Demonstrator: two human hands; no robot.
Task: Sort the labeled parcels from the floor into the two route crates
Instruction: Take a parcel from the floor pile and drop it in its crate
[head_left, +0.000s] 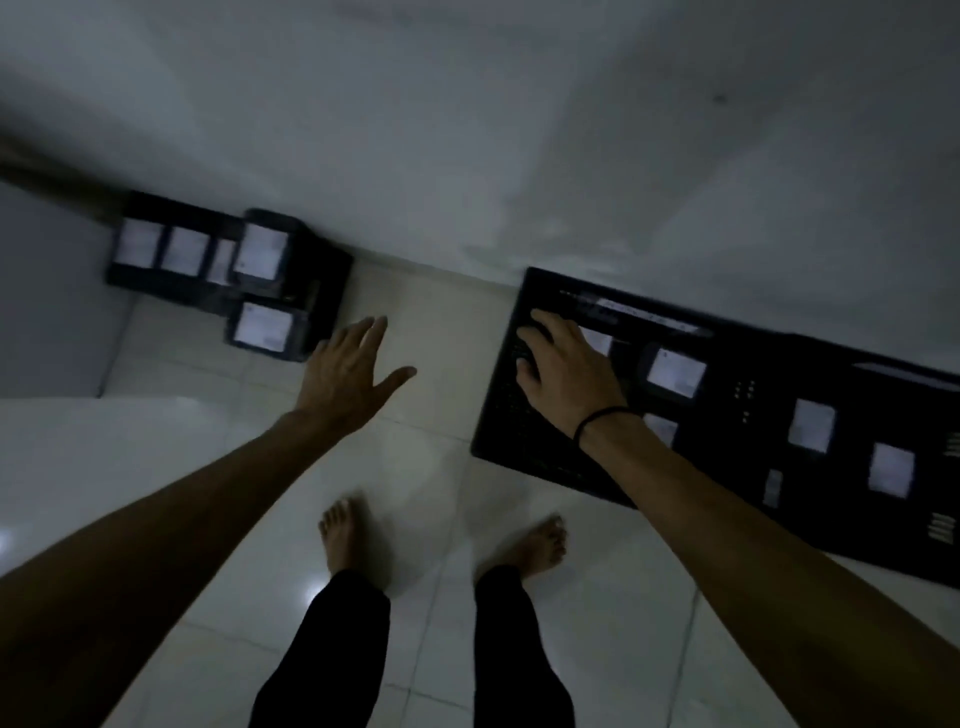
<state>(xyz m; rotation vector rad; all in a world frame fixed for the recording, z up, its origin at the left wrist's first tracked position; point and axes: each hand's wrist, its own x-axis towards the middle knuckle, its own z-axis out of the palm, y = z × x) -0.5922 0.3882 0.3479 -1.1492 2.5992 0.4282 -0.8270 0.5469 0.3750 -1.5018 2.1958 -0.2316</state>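
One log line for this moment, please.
left hand open, extended toward floor parcels | right hand over crate, grip unclear | crate holds labeled parcels

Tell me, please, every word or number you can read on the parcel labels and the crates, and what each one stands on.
No text is readable in this dim, blurred view.
Floor parcel labels: white patches, too blurred to read.
Crate parcel labels, inside the black crate: too blurred to read.

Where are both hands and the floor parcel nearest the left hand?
left hand (344, 375), head view, back of the hand.
right hand (567, 375), head view, back of the hand.
floor parcel (261, 328), head view, its white label.
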